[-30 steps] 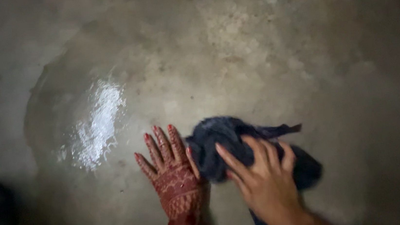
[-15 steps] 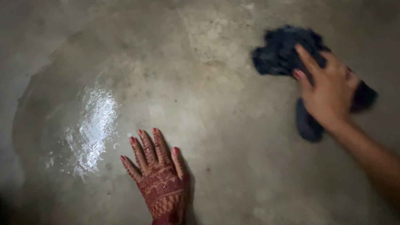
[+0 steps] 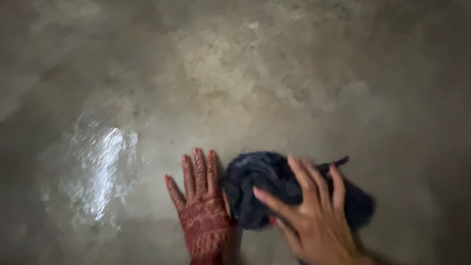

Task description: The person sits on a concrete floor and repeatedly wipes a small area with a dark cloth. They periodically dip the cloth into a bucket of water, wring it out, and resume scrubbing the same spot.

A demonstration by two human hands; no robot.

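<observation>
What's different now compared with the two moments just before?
The right hand has swept the dark cloth back across the wet floor, from far out on the right to beside the left hand, about where it began a second ago. The grip on the cloth never let go. The left hand stayed flat on the floor; the shiny wet patch is unchanged.

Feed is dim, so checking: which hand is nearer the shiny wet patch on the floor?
Left. The left hand lies flat on the floor just right of the wet patch. The right hand is farther right, pressing on the dark cloth.
</observation>
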